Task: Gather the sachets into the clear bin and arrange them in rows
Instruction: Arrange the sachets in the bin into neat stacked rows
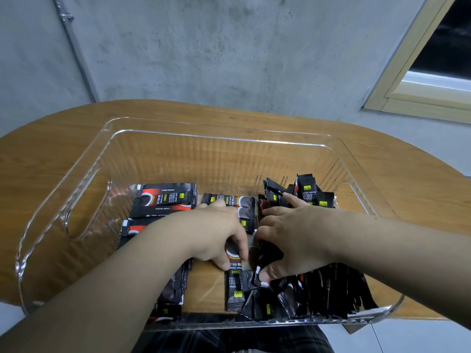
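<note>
A clear plastic bin (76,189) stands on the wooden table and holds several black, red-marked coffee sachets. Flat stacks (165,200) lie in rows along its left side and middle (230,201). A loose jumble (321,291) fills the near right corner, and more sachets stand on end at the far right (305,192). Both hands are inside the bin. My left hand (216,233) presses its fingers down on a sachet stack (235,284) in the middle. My right hand (293,240) curls its fingers around loose sachets just right of it.
The wooden table (51,149) has rounded ends, and the bin takes up most of it. A grey concrete wall rises right behind. A window frame (418,80) is at the upper right. The bin's near wall overhangs the table's front edge.
</note>
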